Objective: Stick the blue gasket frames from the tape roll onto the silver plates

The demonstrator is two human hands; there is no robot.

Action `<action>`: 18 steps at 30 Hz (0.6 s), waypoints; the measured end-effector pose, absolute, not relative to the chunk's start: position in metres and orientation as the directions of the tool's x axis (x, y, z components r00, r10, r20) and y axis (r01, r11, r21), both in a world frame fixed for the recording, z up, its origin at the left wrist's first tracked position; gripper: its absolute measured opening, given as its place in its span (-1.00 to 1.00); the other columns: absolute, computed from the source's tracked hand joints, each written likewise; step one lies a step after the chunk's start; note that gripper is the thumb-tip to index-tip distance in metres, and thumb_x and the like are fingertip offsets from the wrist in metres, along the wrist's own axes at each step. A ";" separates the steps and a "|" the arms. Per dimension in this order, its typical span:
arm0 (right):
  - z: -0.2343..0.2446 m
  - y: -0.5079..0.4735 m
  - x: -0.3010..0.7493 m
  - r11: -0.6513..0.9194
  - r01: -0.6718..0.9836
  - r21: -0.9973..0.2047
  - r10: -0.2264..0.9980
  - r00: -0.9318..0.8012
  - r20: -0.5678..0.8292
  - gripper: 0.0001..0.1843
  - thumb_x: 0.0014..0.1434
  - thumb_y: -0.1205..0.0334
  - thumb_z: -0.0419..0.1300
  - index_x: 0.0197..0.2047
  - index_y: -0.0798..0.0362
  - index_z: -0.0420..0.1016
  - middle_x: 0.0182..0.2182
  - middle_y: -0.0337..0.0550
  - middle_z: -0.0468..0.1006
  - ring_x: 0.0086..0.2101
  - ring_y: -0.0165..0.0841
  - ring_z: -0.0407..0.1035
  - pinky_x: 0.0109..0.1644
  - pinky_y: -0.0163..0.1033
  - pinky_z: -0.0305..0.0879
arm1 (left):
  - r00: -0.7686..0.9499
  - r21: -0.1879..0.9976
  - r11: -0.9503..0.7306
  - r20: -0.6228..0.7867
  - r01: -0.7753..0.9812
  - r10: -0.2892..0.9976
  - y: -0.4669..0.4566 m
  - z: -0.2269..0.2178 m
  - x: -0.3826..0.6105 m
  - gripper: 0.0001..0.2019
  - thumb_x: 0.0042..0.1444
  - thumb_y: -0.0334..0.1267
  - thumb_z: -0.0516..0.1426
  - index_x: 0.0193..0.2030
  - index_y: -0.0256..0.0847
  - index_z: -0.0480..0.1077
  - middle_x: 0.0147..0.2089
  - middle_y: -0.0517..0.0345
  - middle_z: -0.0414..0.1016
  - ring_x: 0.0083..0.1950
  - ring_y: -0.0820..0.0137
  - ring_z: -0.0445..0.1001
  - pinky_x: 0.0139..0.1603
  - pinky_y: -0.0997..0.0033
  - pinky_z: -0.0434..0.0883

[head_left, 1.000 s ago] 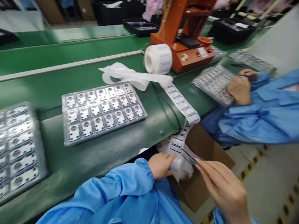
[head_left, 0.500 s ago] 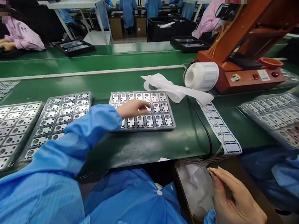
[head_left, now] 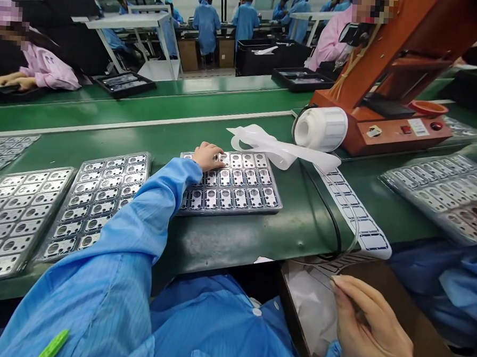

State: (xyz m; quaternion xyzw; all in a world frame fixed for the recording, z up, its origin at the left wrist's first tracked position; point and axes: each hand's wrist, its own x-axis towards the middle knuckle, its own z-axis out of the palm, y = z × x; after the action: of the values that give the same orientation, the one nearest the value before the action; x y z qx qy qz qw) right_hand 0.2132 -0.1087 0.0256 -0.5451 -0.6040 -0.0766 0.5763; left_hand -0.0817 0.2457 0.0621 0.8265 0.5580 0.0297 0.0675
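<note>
In the head view my left hand (head_left: 207, 155) reaches over the back left of a clear plastic tray (head_left: 228, 212). Its finger and thumb are at opposite edges of a small silver metal plate (head_left: 224, 159) in the back row, apparently gripping it. Rows of similar plates, each with a round hole and dark markings, fill the visible part of the tray. Low on the right, my right hand (head_left: 374, 327) is closed in a pinch above an open cardboard box (head_left: 400, 293). Something thin shows at its fingertips, too fine to name.
More plate-filled trays (head_left: 95, 203) lie left; another stack (head_left: 441, 194) lies right, beside a co-worker's hand. A white label roll (head_left: 321, 128) with loose backing strip (head_left: 272, 145) stands before an orange machine (head_left: 401, 128). A black cable (head_left: 325, 209) crosses the bench edge.
My left hand has moved left and back, from the tray's middle to its back row. My right hand keeps its pinch, nearly in place. The view has tipped up slightly.
</note>
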 end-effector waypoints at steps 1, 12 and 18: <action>0.025 -0.106 0.212 0.389 0.756 -0.526 0.566 0.254 0.784 -0.65 0.05 0.58 0.36 -0.15 -0.01 0.63 -0.29 -0.21 0.63 -0.30 -0.33 0.53 -0.22 -0.20 0.49 | 0.384 0.144 -0.378 -0.013 0.914 0.923 0.244 0.062 -0.081 -0.38 0.15 0.10 0.16 0.31 -0.09 0.29 0.34 0.04 0.33 0.35 0.05 0.09 0.28 0.08 0.15; 0.023 -0.097 0.203 0.394 0.792 -0.466 0.568 0.189 0.801 -0.68 0.08 0.58 0.33 -0.14 0.04 0.59 -0.31 -0.21 0.62 -0.30 -0.36 0.53 -0.17 -0.25 0.50 | 0.406 0.118 -0.399 -0.039 0.909 0.913 0.249 0.062 -0.081 -0.42 0.17 0.13 0.12 0.27 -0.07 0.35 0.36 0.02 0.31 0.34 0.01 0.11 0.28 -0.01 0.13; 0.021 -0.095 0.201 0.388 0.796 -0.464 0.587 0.174 0.790 -0.74 0.11 0.52 0.33 -0.16 0.03 0.58 -0.32 -0.23 0.62 -0.32 -0.38 0.54 -0.17 -0.28 0.51 | 0.395 0.120 -0.388 -0.043 0.914 0.918 0.249 0.060 -0.085 -0.27 0.14 0.19 0.13 0.39 -0.07 0.18 0.40 -0.05 0.25 0.35 0.00 0.11 0.25 -0.01 0.14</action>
State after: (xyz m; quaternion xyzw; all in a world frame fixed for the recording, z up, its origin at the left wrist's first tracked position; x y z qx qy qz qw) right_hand 0.2014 -0.0948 0.0214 -0.5445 -0.6352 -0.0968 0.5392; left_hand -0.0847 0.2488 0.0602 0.8328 0.5498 0.0152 0.0622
